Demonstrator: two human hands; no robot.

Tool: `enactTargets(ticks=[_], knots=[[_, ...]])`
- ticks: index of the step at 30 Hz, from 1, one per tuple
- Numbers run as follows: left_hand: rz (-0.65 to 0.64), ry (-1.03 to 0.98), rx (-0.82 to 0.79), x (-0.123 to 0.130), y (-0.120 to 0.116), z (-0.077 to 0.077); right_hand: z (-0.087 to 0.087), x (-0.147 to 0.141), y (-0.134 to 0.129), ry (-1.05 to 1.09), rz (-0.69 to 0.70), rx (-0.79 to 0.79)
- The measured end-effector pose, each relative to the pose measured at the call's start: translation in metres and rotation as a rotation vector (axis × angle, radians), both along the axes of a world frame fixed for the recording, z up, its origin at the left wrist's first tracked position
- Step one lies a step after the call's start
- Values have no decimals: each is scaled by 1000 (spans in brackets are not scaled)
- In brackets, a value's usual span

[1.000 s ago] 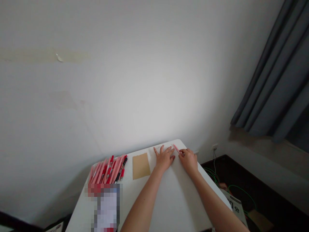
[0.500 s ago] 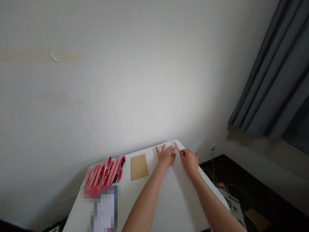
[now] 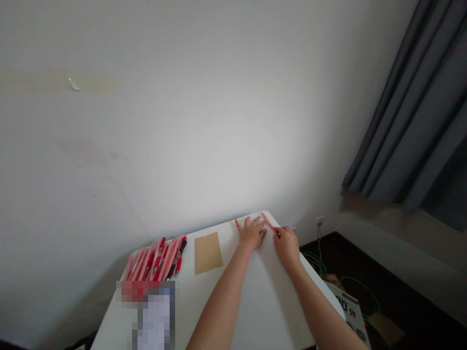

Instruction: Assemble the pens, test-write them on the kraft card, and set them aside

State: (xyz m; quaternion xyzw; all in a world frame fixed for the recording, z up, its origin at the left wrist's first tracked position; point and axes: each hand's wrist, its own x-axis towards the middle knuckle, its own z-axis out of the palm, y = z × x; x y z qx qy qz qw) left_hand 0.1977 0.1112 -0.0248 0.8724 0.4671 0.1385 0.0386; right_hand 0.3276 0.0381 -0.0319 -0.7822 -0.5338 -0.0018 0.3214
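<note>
basically, we use the brown card (image 3: 208, 253) as our landmark; it lies flat on the white table (image 3: 270, 306).

just right of the card we have the left hand (image 3: 252, 234), palm down on the tabletop, fingers splayed, not clenched and gripping nothing that we can see. we can't tell if something thin sits under the palm.

farther right of the card, past the left hand, we see the right hand (image 3: 287, 244) grasping the pink pen (image 3: 269, 223) by its near end, fingers bent around it. the pen is tilted in view, its far tip pointing up-left toward the back corner of the table. we can't tell whether it touches the surface. both forearms come in from the near side, one on each side of a bare strip of table.

left of the card we get the pen pile (image 3: 155, 260), mostly pink and red with some black, packed side by side and partly overlapping. nearer to us and left of the card is a pixelated item (image 3: 156, 316), too blocked out to name.

behind the card is the pale wall (image 3: 219, 121). well right of it we note a grey curtain (image 3: 408, 116), a socket (image 3: 320, 220), green cable (image 3: 359, 280) and a printed package (image 3: 350, 308) low beside the table.
</note>
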Motion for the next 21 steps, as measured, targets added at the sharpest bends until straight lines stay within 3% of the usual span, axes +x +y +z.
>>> enactTargets(ticks=[21], knots=[[17, 8, 7, 4, -2, -1, -8, 2, 3, -12, 5, 98]])
